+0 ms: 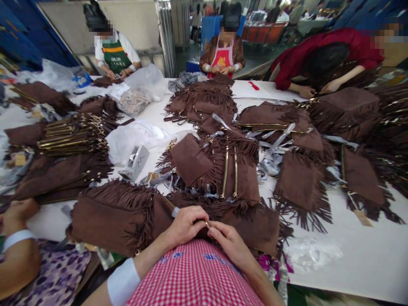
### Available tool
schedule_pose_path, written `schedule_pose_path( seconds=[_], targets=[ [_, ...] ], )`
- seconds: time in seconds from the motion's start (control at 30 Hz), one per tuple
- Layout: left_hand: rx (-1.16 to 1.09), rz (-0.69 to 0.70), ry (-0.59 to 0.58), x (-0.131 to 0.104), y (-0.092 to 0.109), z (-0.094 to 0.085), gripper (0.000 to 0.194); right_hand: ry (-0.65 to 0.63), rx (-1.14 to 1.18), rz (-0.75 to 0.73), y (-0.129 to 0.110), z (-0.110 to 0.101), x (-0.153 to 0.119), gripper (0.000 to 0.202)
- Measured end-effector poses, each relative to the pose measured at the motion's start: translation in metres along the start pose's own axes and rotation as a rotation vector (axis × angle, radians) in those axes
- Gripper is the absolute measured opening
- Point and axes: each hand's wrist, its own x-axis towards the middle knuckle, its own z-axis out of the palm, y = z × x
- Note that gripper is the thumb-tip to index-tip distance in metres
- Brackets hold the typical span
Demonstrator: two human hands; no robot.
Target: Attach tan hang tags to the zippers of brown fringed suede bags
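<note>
My left hand and my right hand meet in front of my checked apron, fingertips pinched together. Between them shows a small gold-coloured metal piece, too small to name exactly. Whether it is joined to a bag is hidden by my fingers. Under and behind my hands lie brown fringed bags along the table's near edge: one on the left with long fringe, another on the right. A bag with two gold zippers lies just beyond them.
Stacks of brown fringed bags cover much of the white table. Clear plastic bags and a tape dispenser sit left of centre. A co-worker's arm is close on my left; several people work across the table.
</note>
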Motion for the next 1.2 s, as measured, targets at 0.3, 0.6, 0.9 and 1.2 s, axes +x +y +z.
schedule_pose_path(
  seconds=[0.3,0.6,0.9,1.2],
  targets=[
    [-0.027,0.013,-0.039,-0.003,0.001,-0.001,0.010,0.126,-0.186,-0.021,0.004,0.009,-0.007,0.028],
    [-0.063,-0.033,-0.120,-0.003,0.003,-0.005,0.012,0.296,-0.344,-0.084,0.013,0.009,-0.007,0.023],
    [-0.028,-0.152,0.033,-0.001,0.004,0.005,0.006,0.292,-0.396,-0.079,0.013,0.010,-0.003,0.024],
    [0.128,-0.032,0.124,-0.002,0.001,0.022,0.012,0.236,-0.393,0.006,0.008,0.008,-0.004,0.025]
  ],
)
